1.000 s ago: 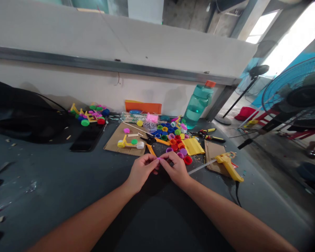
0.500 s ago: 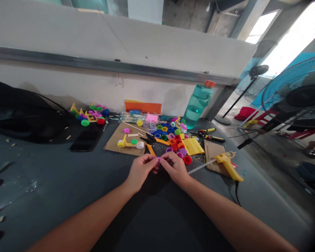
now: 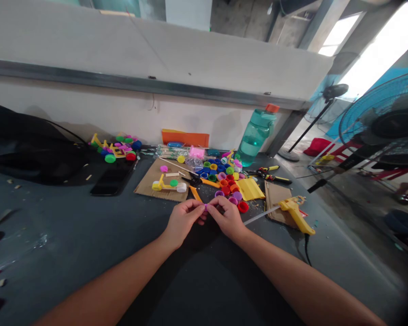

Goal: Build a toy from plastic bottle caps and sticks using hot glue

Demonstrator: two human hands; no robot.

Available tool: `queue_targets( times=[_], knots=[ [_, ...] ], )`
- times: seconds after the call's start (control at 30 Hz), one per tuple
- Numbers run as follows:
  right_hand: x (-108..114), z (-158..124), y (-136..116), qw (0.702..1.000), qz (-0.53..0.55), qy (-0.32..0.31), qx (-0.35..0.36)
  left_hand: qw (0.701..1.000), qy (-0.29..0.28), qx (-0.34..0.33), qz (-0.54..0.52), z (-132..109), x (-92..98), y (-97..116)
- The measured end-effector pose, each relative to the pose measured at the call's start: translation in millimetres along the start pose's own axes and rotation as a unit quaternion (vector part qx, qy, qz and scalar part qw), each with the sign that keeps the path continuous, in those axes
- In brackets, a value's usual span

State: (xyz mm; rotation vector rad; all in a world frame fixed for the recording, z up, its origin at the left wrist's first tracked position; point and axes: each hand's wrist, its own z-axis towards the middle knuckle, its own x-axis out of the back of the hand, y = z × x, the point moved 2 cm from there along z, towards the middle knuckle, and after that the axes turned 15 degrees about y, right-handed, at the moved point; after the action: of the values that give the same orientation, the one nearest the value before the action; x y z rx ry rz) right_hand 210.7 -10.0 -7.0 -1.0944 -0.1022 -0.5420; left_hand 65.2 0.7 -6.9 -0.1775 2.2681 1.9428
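My left hand (image 3: 185, 221) and my right hand (image 3: 227, 218) meet above the dark table, fingertips pinched from both sides on a small purple piece (image 3: 206, 207). Most of the piece is hidden by the fingers, and its kind does not show. Just beyond the hands lies an orange-yellow strip (image 3: 195, 194). On a cardboard sheet (image 3: 146, 183) to the left rest a yellow and white toy-like assembly (image 3: 163, 184) with a green disc, and a pink lump (image 3: 163, 169). Bottle caps (image 3: 225, 190) in several colours lie beyond my right hand.
A yellow glue gun (image 3: 295, 215) with its cord lies at right by another cardboard piece (image 3: 275, 194). Pliers (image 3: 272, 175), a teal water bottle (image 3: 255, 136) and a folded yellow sheet (image 3: 250, 189) are behind. At left are a phone (image 3: 110, 181) and colourful toy pieces (image 3: 119, 149).
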Motion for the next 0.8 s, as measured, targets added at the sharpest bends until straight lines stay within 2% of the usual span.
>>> queue_targets(
  times=[0.3,0.5,0.8],
  knots=[
    [0.8,2.4,-2.9,1.0,0.018,-0.01,-0.005,1.0,-0.004,0.006,-0.004,0.8,0.6,-0.7],
    [-0.1,-0.7,-3.3,1.0,-0.009,-0.002,-0.012,0.999,-0.004,0.006,-0.031,1.8,1.2,-2.2],
    [1.5,0.2,-3.5,1.0,-0.002,-0.011,-0.002,1.0,0.004,0.003,0.006,1.7,0.5,-1.8]
  ],
)
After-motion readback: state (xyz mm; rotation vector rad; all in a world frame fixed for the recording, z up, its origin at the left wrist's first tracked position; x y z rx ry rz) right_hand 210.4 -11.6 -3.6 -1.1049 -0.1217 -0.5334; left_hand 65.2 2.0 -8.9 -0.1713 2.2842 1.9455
